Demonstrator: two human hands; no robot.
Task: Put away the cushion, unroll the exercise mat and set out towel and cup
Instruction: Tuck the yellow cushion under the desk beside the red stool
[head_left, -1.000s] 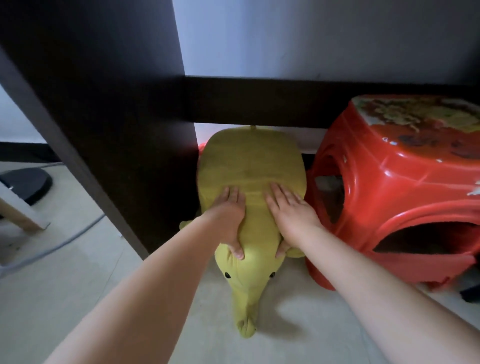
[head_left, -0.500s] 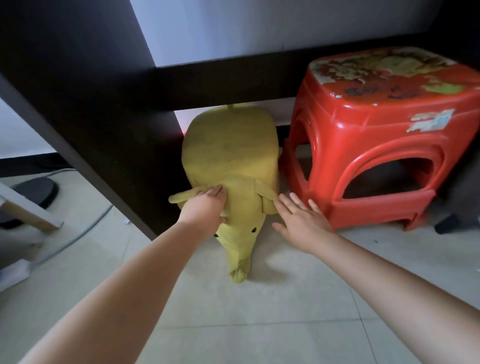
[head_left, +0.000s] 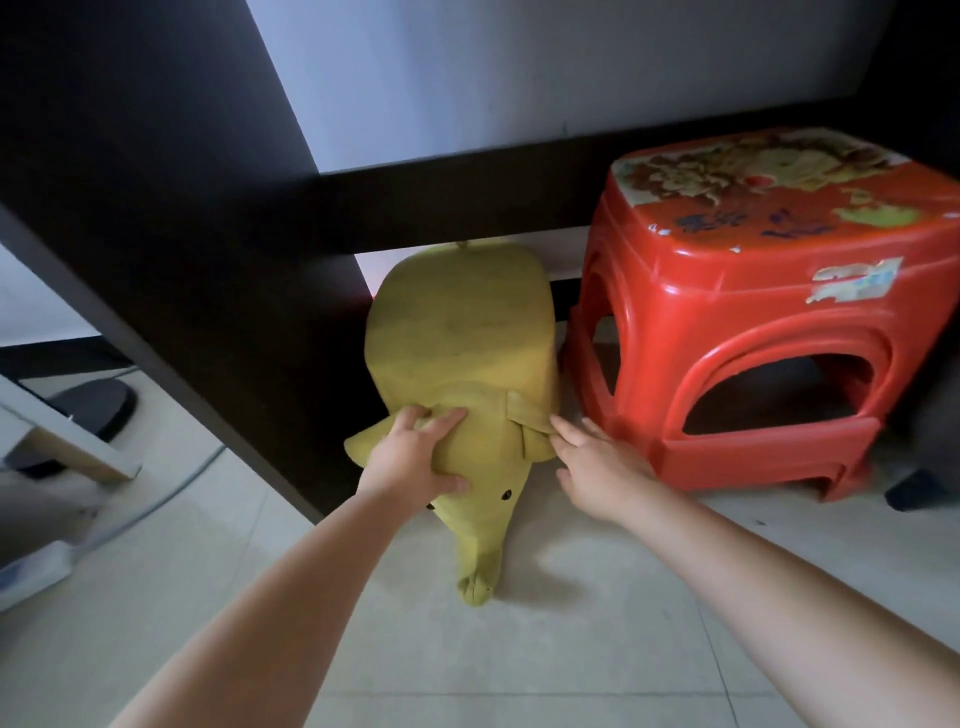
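Under the dark desk, left hand (head_left: 415, 457) grips the soft elephant-shaped cushion (head_left: 462, 353); right hand (head_left: 597, 462) splayed.

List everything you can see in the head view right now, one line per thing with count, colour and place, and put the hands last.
Elephant cushion: one, yellow-green, on the floor under the dark desk, between the desk panel and the stool, trunk pointing toward the camera.
Plastic stool: one, red with a worn printed top, right of the cushion.
Desk frame: one, dark brown, side panel at left and crossbar behind the cushion.
Round base: one, black, on the floor at far left.
Cable: one, grey, running across the floor at left.
Floor: pale tiles.
Dark object: one, at right edge, cannot tell what.
Left hand: on the cushion's head, fingers curled over it.
Right hand: open, beside the cushion's ear.
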